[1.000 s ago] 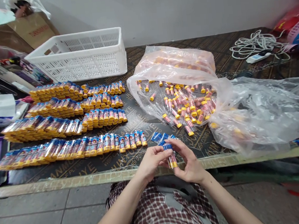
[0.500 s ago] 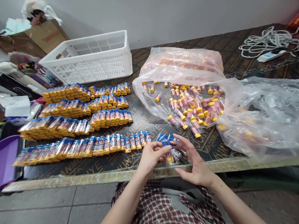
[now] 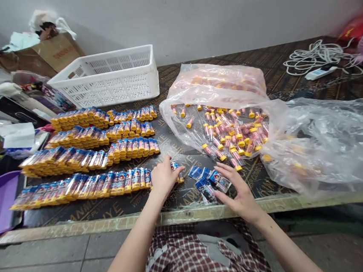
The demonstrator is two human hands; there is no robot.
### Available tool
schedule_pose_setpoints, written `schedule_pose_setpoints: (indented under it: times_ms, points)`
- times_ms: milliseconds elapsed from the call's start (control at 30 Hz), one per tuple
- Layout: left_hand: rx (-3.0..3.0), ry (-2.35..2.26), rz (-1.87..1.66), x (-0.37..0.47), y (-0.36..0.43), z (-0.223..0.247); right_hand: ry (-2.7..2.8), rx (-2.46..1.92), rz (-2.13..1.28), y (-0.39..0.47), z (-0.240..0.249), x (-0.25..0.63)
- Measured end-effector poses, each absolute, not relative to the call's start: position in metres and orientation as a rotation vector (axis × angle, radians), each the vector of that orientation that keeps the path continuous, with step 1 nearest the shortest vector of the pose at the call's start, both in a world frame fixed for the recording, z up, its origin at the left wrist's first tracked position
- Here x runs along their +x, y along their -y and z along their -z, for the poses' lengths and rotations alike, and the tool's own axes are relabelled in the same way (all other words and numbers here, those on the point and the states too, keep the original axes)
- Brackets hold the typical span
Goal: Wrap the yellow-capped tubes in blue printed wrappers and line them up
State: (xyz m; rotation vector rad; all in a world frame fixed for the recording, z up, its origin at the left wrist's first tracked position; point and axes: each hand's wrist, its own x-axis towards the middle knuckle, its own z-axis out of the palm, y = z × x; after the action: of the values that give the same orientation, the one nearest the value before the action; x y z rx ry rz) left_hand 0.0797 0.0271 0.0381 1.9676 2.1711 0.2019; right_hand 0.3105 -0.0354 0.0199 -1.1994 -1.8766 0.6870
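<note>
My left hand (image 3: pixel 166 175) is over the right end of the front row of blue-and-yellow packed tubes (image 3: pixel 109 183), its fingers mostly hidden behind the back of the hand. What it holds, if anything, cannot be seen. My right hand (image 3: pixel 236 188) touches the right side of a small pile of blue flat wrappers (image 3: pixel 208 184), thumb and fingers apart at the pile's edge. Behind it, an open clear plastic bag (image 3: pixel 181 129) holds many loose yellow-capped tubes (image 3: pixel 229 132). More rows of packed tubes (image 3: pixel 133 147) lie stacked behind the front row.
A white basket (image 3: pixel 109 85) stands at the back left, near a brown paper bag (image 3: pixel 58 53). A purple tray (image 3: pixel 0 209) is at the left edge. Crumpled clear plastic (image 3: pixel 326 143) and a white cable (image 3: pixel 321 58) lie to the right.
My left hand has moved left from the wrappers to the end of the front row. My right hand has stayed by the wrapper pile, which is now more exposed.
</note>
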Motion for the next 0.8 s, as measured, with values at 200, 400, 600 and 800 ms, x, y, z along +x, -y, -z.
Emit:
schedule_pose_setpoints:
  times_ms: [200, 400, 600, 800]
  points:
    - [2.103, -1.906, -0.284, 0.114, 0.003, -0.042, 1.807, -1.495, -0.216, -0.001, -0.006, 0.338]
    - [2.094, -1.838, 0.07, 0.152, 0.023, -0.029, 2.031, -1.961, 0.093, -0.018, 0.007, 0.356]
    - [2.123, -1.792, -0.055, 0.146, 0.023, -0.02, 1.86, -1.856, -0.102, -0.002, 0.007, 0.36]
    - [2.135, -1.764, -0.213, 0.142, 0.026, -0.01, 1.571, -1.567, -0.35, 0.016, -0.012, 0.355]
